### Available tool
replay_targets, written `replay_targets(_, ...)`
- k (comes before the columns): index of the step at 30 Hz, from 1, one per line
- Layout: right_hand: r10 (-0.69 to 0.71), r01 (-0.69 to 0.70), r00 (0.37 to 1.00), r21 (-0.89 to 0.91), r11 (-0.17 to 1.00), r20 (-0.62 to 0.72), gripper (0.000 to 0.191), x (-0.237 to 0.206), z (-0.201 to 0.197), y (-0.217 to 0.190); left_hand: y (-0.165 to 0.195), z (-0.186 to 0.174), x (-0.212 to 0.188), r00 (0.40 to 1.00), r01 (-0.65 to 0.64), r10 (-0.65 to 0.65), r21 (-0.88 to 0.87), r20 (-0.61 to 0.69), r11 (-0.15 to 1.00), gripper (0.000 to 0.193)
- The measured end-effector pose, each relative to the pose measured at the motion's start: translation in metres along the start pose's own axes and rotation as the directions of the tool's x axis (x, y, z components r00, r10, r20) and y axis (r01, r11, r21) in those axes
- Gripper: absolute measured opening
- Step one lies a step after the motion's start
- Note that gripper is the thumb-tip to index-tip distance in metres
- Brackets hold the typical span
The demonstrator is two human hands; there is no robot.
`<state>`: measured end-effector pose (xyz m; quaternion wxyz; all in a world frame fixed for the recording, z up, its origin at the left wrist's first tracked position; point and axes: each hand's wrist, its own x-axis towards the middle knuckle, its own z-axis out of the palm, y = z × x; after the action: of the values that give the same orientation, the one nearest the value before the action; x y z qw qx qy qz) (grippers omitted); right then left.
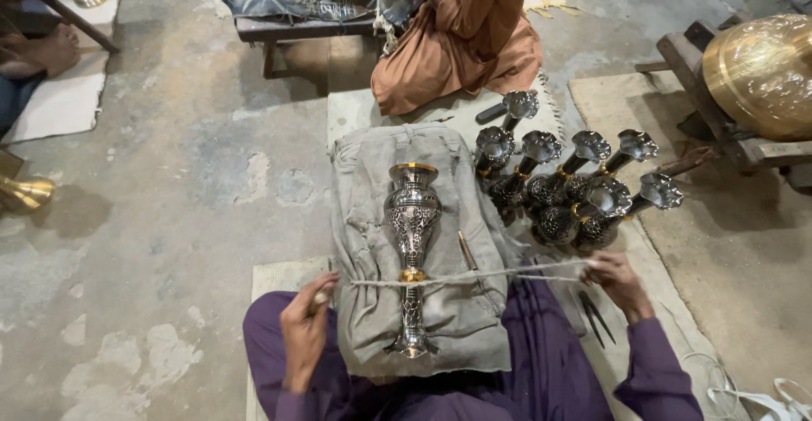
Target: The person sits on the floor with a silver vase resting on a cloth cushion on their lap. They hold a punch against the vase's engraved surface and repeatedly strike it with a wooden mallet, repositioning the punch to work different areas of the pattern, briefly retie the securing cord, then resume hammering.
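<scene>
Two fists, left hand [306, 324] and right hand [616, 279], clamped on taut cord [474, 275] across engraved vase [412, 256]

You are sitting in a metalwork workshop, working at floor level. The bare concrete floor [194, 176] is stained and patched, with mats laid over it. Right of centre, a cluster of engraved silver-toned vases [575, 188] lies together. At the upper right, a large brass vessel [761, 70] rests on a wooden stand, and another worker [465, 32] sits at a low bench at the top, seemingly doing similar work.
</scene>
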<state>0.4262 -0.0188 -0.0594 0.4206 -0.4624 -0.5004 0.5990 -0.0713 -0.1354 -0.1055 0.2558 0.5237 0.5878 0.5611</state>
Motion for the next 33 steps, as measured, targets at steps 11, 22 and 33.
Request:
replay_targets(11,0.435,-0.401,0.893,-0.233,0.886,0.115,0.028,0.004,0.008,-0.023,-0.025,-0.081,-0.073,0.941,0.225,-0.209,0.027,-0.265,0.974,0.017)
replay_targets(22,0.086,-0.146,0.989,-0.725,0.673,-0.119,0.025,0.054,0.084,-0.024,0.0,-0.083,-0.074,0.903,0.376,-0.329,0.136,-0.274,0.917,0.019)
replay_targets(33,0.257,-0.149,0.951,-0.474,0.868,0.171,0.052,0.047,0.062,-0.011,-0.004,-0.072,-0.075,0.895,0.399,-0.374,0.063,-0.242,0.915,0.02)
